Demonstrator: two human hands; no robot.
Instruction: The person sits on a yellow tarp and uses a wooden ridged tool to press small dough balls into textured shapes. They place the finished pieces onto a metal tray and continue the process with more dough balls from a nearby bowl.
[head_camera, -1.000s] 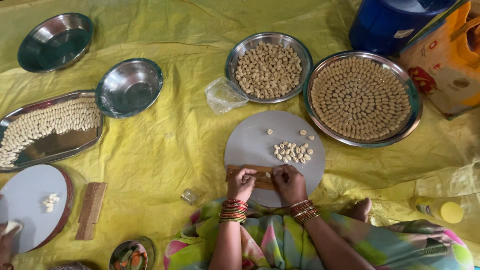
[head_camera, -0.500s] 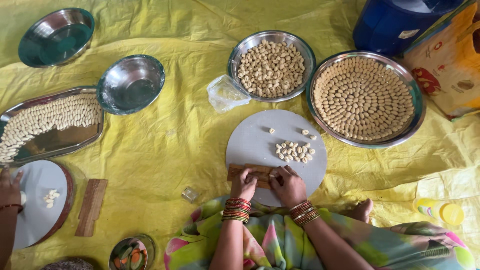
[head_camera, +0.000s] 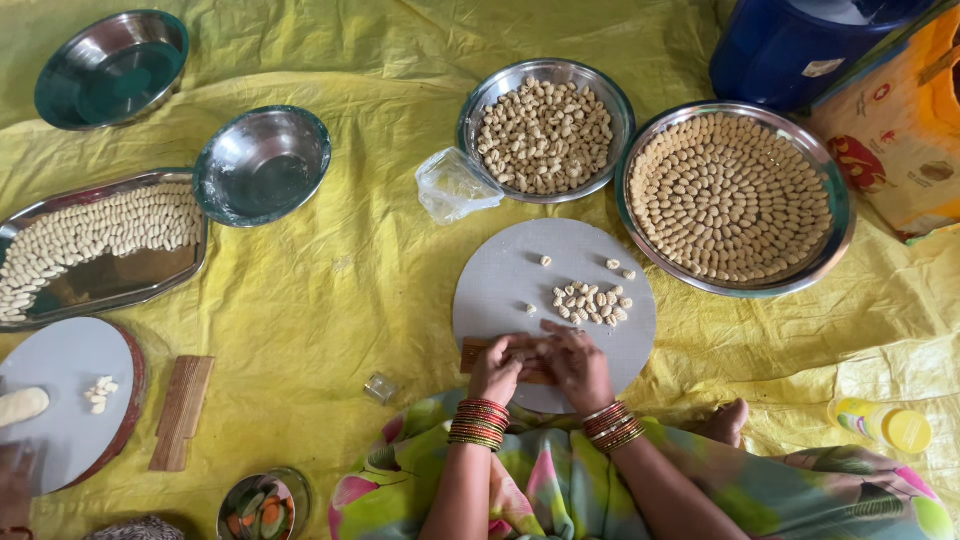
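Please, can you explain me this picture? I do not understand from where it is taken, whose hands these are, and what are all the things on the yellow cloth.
A camera on the person's head looks down. Their left hand and right hand press together on a small wooden comb on a round grey board, beside a little heap of shaped dough pieces. On the yellow cloth stand a bowl of pieces, a round tray of neatly arranged pieces and two empty steel bowls. At far left are another tray and board.
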